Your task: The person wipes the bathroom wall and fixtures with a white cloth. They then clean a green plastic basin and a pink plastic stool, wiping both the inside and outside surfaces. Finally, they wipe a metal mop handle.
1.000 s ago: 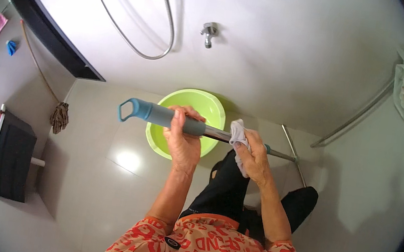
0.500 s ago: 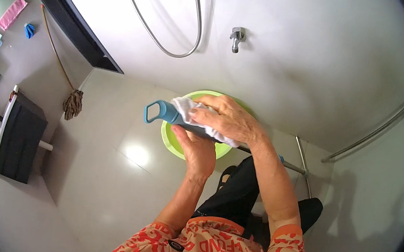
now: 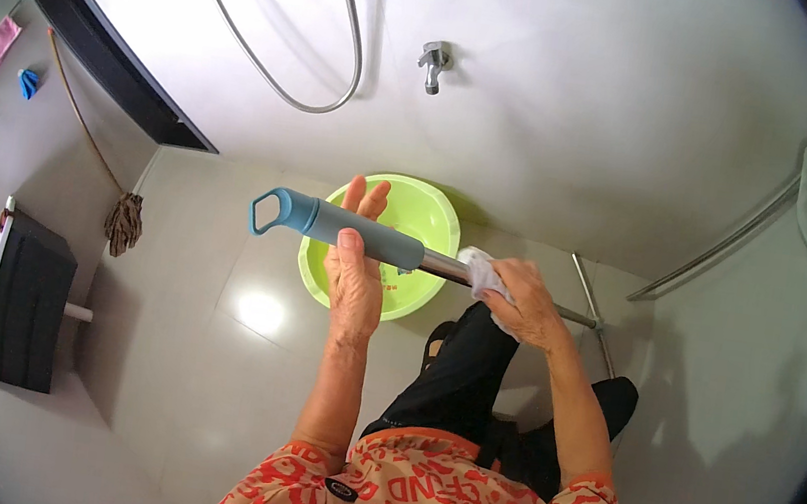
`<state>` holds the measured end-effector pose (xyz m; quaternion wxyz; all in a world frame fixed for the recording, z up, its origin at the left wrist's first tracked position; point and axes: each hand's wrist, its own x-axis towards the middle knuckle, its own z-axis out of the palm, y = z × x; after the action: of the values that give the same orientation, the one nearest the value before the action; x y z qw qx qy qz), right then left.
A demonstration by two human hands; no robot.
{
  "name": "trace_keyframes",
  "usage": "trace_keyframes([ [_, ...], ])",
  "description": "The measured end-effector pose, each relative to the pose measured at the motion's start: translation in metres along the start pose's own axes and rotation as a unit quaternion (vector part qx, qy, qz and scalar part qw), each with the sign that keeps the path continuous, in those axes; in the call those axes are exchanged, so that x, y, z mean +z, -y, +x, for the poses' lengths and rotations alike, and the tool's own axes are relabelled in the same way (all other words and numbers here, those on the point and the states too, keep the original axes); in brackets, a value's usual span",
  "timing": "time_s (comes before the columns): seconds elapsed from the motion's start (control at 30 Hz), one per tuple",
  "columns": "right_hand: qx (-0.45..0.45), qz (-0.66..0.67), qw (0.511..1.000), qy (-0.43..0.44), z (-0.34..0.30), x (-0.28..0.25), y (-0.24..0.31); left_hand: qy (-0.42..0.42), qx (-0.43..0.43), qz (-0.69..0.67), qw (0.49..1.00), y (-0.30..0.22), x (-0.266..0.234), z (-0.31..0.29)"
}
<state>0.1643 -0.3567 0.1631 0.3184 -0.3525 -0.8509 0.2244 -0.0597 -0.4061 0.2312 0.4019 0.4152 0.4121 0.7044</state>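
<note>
A long pole (image 3: pixel 449 269) slants across in front of me, with a blue-grey grip (image 3: pixel 370 234) ending in a light blue hanging loop. Its shiny metal tube runs down to the right and meets a thin crossbar (image 3: pixel 600 327). My left hand (image 3: pixel 357 272) supports the grip, thumb over the top and fingers behind it, their tips stretched beyond. Around the metal tube, just below the grip, my right hand (image 3: pixel 526 303) clasps a white cloth (image 3: pixel 483 274). A lime-green basin (image 3: pixel 435 218) stands on the floor beneath the pole.
A tap (image 3: pixel 433 66) and a shower hose (image 3: pixel 356 45) are on the far wall. On the left, a string mop (image 3: pixel 124 223) leans near a dark cabinet (image 3: pixel 33 297). White cloth hangs by a metal rail (image 3: pixel 717 245) at right. My legs are bent below the pole.
My right hand has slid the cloth off the grip and down onto the metal tube, toward the right. My left hand's fingers now show above the grip. The view has shifted slightly.
</note>
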Motion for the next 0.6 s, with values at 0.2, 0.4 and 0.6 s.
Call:
trace_keyframes([
  [0.2, -0.005, -0.023, 0.972, -0.235, -0.005, -0.025, 0.043, 0.129, -0.01, -0.04, 0.991, -0.014, 0.021, 0.01],
  [0.4, -0.217, -0.2, 0.867, -0.403, 0.067, -0.004, 0.124, 0.217, -0.05, -0.203, 0.953, -0.02, 0.037, 0.019],
  [0.6, -0.154, -0.261, 0.858, -0.414, 0.056, 0.017, 0.069, 0.206, -0.034, -0.092, 0.974, -0.027, 0.042, 0.023],
])
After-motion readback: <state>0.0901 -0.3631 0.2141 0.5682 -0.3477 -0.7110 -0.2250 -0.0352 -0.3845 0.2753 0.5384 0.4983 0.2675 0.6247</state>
